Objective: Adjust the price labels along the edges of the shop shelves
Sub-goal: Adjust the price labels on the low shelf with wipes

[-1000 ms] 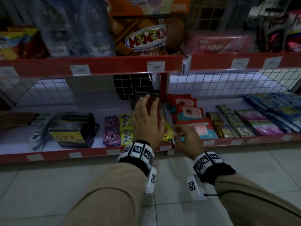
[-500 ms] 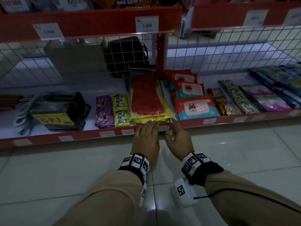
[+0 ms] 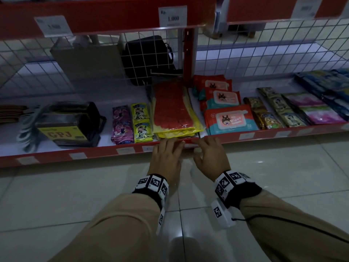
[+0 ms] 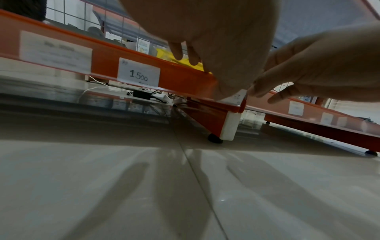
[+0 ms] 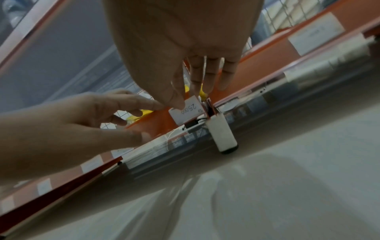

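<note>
The "25.000" price label (image 5: 186, 112), hidden in the head view, is pinched by the right hand (image 5: 176, 48); the left hand (image 5: 68, 129) is spread open, touching the shelf edge (image 5: 156, 118). Both hands are seen unmoved since the previous frame.

Glossy tile floor (image 3: 75, 195), matt paper label (image 5: 186, 112), shiny plastic pkts (image 3: 175, 110), wire-mesh back (image 3: 264, 50)

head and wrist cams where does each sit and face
head: on the head, facing down at the bottom shelf edge; sleeves, left hand, right hand show
left wrist: low, along the left palm toward that edge; right fingers enter
right wrist: past the right palm at the price label it pinches; left hand enters
shared: both wrist views show the white shelf foot
</note>
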A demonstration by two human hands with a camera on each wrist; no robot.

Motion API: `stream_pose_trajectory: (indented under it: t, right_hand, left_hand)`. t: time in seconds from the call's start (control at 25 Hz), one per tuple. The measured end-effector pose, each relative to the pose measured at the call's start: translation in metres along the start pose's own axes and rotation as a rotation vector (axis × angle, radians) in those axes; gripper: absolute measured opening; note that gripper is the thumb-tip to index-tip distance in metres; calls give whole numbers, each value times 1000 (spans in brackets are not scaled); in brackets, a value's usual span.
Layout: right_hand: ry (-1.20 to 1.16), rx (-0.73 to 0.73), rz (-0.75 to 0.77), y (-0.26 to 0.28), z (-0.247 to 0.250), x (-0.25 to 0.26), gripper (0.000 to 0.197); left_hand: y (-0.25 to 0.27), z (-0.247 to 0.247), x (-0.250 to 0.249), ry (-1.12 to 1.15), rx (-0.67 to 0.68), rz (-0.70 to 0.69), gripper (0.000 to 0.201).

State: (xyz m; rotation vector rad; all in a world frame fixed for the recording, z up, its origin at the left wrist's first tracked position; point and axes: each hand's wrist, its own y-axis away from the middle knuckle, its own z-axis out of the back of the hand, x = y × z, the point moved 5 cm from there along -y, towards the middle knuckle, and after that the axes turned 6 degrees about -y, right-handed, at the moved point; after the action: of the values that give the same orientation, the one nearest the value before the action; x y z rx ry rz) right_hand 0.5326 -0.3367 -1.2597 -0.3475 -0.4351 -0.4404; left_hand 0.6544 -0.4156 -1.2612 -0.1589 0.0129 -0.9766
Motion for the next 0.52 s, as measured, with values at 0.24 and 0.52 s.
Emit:
stream_pose_trajectory:
  t: [0.24, 0.52]
  right_hand:
    - [221, 74, 67, -14, 2, 5, 30]
    - [-240, 50, -45, -32, 20, -5, 10]
  left_hand:
    - [-2, 3, 1, 63, -45, -22, 53]
    - [-17, 2, 14, 306, -9, 98, 33]
